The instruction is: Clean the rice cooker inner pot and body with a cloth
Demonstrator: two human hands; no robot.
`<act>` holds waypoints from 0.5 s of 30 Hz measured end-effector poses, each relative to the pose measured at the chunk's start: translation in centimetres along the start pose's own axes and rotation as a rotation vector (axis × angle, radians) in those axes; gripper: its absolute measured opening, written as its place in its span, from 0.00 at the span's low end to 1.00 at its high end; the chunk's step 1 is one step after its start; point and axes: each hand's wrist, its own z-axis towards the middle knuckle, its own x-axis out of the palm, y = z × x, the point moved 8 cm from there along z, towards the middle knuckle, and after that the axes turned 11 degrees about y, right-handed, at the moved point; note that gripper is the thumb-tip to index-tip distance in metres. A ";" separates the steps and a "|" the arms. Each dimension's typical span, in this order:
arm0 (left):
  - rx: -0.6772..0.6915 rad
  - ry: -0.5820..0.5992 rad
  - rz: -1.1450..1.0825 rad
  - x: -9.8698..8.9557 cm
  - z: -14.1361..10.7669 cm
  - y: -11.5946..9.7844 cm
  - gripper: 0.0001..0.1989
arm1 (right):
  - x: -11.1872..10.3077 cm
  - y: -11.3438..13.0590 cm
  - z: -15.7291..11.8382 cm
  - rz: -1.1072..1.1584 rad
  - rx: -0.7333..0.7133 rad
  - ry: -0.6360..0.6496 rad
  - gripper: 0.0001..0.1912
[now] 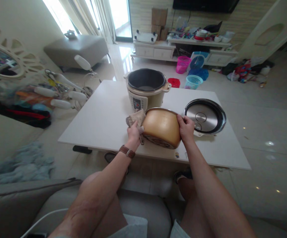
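Interior of the gold pot (162, 128) hidden from me, its opening turned away; most of my left fingers lost behind the brown cloth (136, 118); front of the cooker body (145, 89) partly covered by the pot's rim; my forearms run off the bottom edge, the television (205, 5) is cut by the top; heap at far left too blurred to name.

White table (96, 115) across the middle of the frame, pale and smooth; glossy tiled floor (245, 112) around it, window light streaking it at upper left; grey ottoman (76, 49) upper left; pink basket (182, 64) and pale blue basket (193, 82) beyond the table's far edge.

Pot at centre, tilted over the near part of the table; gold outside, soft sheen, darker ringed base facing down toward me; cooker body just behind, cream with dark inner wall, panel on its front; round lid (204, 116) right of centre, metal disc inside a black ring.

Left hand (133, 134) closed on the cloth at the pot's left side; right hand (186, 128) pinching the rim at its right, thumb outside, fingers nearly closed.
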 end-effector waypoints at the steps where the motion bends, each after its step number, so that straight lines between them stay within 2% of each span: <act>1: 0.038 -0.002 0.027 0.0 -0.2 -0.4 0.12 | 0.0 -0.1 0.0 0.004 0.003 -0.002 0.34; 4: 0.240 0.062 0.199 0.8 -1.5 -2.7 0.11 | 0.2 -0.5 0.1 0.016 0.011 -0.005 0.35; 7: 0.387 0.165 0.373 2.0 -3.3 -4.7 0.12 | 0.5 -0.7 0.0 0.014 0.009 -0.003 0.35; 10: 0.571 0.334 0.577 3.8 -5.2 -6.5 0.09 | 1.0 -0.8 0.0 0.017 0.003 0.009 0.35; 13: 0.764 0.536 0.751 5.6 -7.0 -7.3 0.09 | 1.3 -1.1 0.0 0.051 0.010 0.015 0.35; 15: 0.802 0.563 0.752 5.8 -7.2 -7.5 0.13 | 1.5 -1.2 0.1 0.066 0.018 0.021 0.34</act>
